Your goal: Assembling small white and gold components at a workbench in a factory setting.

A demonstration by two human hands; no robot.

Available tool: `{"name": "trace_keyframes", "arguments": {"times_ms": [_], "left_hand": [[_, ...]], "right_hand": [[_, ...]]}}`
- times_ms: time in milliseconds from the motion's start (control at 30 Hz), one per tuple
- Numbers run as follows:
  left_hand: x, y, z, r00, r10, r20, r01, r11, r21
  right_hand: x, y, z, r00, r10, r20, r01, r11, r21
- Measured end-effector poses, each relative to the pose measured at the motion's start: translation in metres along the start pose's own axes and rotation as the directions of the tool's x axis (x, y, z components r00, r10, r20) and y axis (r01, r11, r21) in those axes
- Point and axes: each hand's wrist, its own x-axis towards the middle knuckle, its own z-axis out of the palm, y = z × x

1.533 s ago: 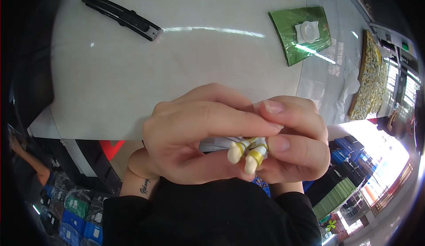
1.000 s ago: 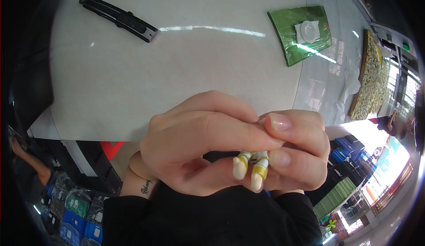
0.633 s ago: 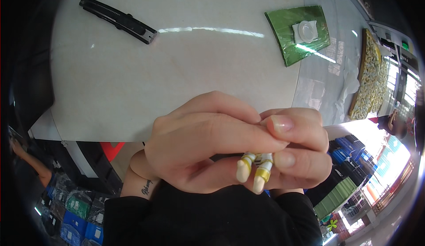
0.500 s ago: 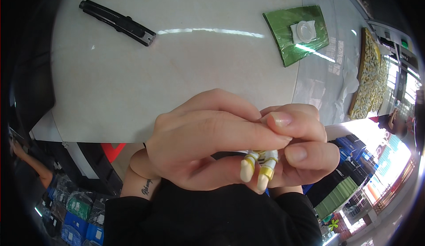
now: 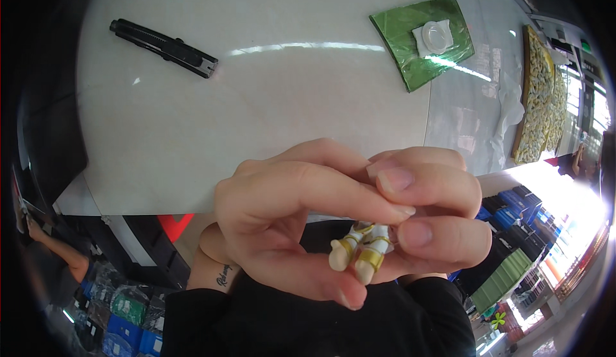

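Observation:
Close to my body, above the near edge of the table, both hands meet around a small figurine (image 5: 367,244). Its legs are white with gold-yellow bands, and its rounded feet are cream; its upper part is hidden behind fingers. My left hand (image 5: 276,216) curls about it, index finger above and thumb below. With bent fingers, my right hand (image 5: 443,206) grips it from the other side. Farther off on the table lies a black box cutter (image 5: 163,47). A green plastic-wrapped packet (image 5: 410,61) at the far right carries a small clear round lid-like piece (image 5: 435,37) on white material.
The pale table (image 5: 256,113) spans the view before me. Its right part bears clear plastic film and a tray (image 5: 536,97) full of small yellowish pieces. A green crate (image 5: 504,280) and dark bins stand at lower right. Another person's arm (image 5: 61,251) shows at left, above bagged goods.
The figurine has tilted and shifted slightly left between my fingers, showing more of its legs. My left thumb has come lower into sight. The whole view has shifted a little.

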Motion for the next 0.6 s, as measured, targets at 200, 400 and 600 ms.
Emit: {"name": "trace_keyframes", "arguments": {"times_ms": [200,400,600], "left_hand": [[-0.001,0.0,0.011,0.991,-0.137,0.003,0.134,0.966,-0.22],[-0.002,-0.004,0.012,0.994,-0.109,0.01,0.109,0.966,-0.233],[-0.004,0.004,0.002,0.985,-0.166,0.055,0.171,0.979,-0.115]], "right_hand": [[0.006,0.007,-0.022,0.98,-0.066,0.187,0.061,0.998,0.035],[0.005,0.003,-0.02,0.99,-0.008,0.144,0.001,0.999,0.05],[0.002,0.005,-0.004,0.998,-0.046,0.034,0.043,0.997,0.071]]}}
